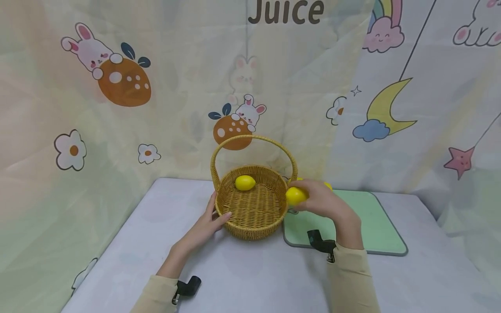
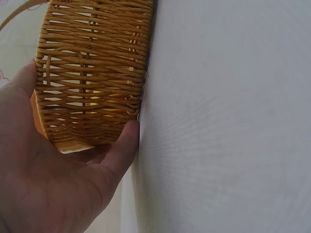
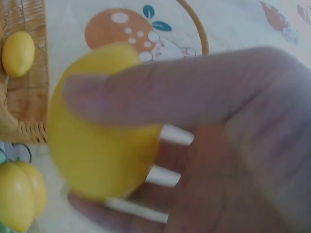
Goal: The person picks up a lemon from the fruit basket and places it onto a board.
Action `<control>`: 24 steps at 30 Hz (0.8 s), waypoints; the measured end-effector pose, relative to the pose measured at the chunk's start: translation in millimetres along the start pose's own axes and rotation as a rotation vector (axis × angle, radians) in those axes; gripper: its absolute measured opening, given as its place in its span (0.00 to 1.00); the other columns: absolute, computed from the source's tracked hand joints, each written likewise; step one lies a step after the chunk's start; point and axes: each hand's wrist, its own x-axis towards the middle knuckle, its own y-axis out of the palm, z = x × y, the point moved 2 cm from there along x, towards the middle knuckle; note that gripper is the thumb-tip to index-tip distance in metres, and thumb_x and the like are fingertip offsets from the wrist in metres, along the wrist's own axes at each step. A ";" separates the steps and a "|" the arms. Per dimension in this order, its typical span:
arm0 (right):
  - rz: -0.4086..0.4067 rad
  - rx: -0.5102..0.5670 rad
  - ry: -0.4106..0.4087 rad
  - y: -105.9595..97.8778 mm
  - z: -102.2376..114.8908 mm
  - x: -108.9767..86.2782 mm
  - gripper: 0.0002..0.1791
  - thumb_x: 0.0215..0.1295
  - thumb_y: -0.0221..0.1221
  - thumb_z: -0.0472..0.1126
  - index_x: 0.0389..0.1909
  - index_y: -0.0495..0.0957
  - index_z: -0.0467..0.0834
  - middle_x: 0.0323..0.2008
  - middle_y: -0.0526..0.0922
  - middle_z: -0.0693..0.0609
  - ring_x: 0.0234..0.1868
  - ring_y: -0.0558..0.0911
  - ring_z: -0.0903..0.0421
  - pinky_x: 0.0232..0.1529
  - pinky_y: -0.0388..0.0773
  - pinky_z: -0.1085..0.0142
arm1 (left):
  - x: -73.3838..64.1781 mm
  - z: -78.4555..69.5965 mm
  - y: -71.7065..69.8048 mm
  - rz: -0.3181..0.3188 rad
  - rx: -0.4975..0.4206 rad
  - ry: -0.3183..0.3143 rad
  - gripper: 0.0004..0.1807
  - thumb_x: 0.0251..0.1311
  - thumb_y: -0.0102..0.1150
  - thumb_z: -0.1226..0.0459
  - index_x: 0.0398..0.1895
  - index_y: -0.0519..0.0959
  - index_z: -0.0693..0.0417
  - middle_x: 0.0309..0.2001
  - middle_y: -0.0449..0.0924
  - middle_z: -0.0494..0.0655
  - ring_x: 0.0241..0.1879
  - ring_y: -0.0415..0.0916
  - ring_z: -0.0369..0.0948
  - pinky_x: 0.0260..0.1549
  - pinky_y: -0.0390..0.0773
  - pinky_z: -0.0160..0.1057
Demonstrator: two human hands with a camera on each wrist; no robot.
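A round wicker basket (image 1: 250,232) with a tall arched handle stands on the table. One lemon (image 1: 245,183) lies inside, toward the back left. My left hand (image 1: 206,221) holds the basket's left side; in the left wrist view the thumb (image 2: 125,141) lies along the wicker close to the tabletop. Just beyond the right rim, my right hand (image 1: 322,199) grips another lemon (image 3: 104,145), thumb across it and fingers behind. Partly hidden behind that hand is more yellow produce (image 1: 328,186); in the right wrist view, a lobed yellow piece (image 3: 19,194) with a green stem shows.
A light green board (image 1: 352,234) with a grey edge lies right of the basket, under the right hand. The white-covered table (image 1: 250,278) ends at a printed cloth backdrop (image 1: 176,87) behind the basket. A black wrist camera mount (image 1: 321,241) projects from the right sleeve.
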 end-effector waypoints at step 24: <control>0.234 -0.073 0.315 39.7 -48.7 14.3 0.35 0.46 0.64 0.31 0.63 0.76 0.43 0.50 0.80 0.48 0.42 0.73 0.50 0.40 0.70 0.59 | 0.0 -0.8 0.9 0.012 -0.014 0.014 0.49 0.68 0.54 0.42 0.76 0.27 0.18 0.81 0.34 0.46 0.78 0.48 0.56 0.68 0.68 0.53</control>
